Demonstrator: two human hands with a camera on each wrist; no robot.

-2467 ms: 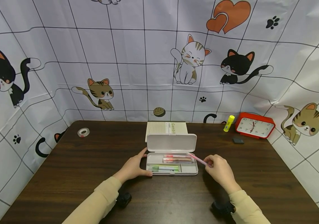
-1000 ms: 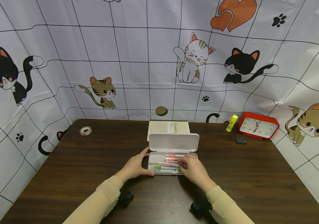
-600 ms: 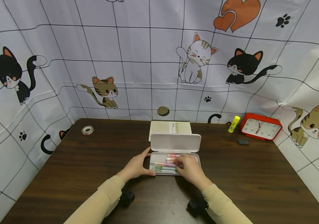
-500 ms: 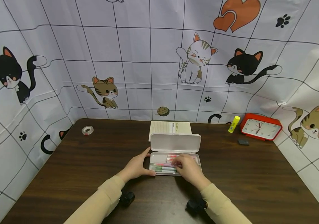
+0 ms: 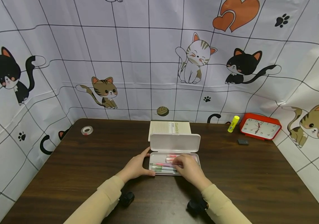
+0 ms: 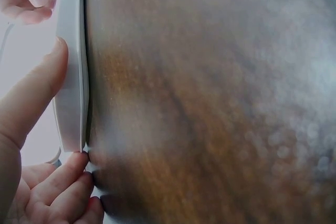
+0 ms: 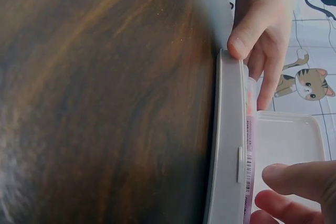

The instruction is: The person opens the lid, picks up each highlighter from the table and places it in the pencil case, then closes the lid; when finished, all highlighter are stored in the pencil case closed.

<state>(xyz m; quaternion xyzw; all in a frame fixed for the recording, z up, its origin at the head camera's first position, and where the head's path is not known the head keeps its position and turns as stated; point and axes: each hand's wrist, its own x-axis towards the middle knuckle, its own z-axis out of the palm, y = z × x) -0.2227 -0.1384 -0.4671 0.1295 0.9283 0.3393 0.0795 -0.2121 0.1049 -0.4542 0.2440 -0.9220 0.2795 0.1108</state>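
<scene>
A white pencil case (image 5: 196,160) lies open in mid-table, its lid (image 5: 174,142) standing up at the back. Several coloured pens lie inside. My left hand (image 5: 150,162) grips the case's left end, thumb on the far side and fingers curled at the near corner (image 6: 71,182). My right hand (image 5: 177,164) reaches over the case from the front and pinches a pink pen (image 5: 162,164) that lies lengthwise over the front compartment. In the right wrist view the pink pen (image 7: 249,150) runs along the case's front wall (image 7: 228,145), with my right fingertips (image 7: 294,178) at its near end.
A notebook (image 5: 170,127) lies just behind the case. A tape roll (image 5: 85,130) sits at the back left. At the back right are a yellow glue stick (image 5: 233,123), a red clock (image 5: 260,127) and a dark eraser (image 5: 242,142). Cat-print cloth walls in the table.
My right hand carried the pink pen from the case's right side in over the tray and lowered it there. In the last half second it has hardly moved. The left hand stayed put.
</scene>
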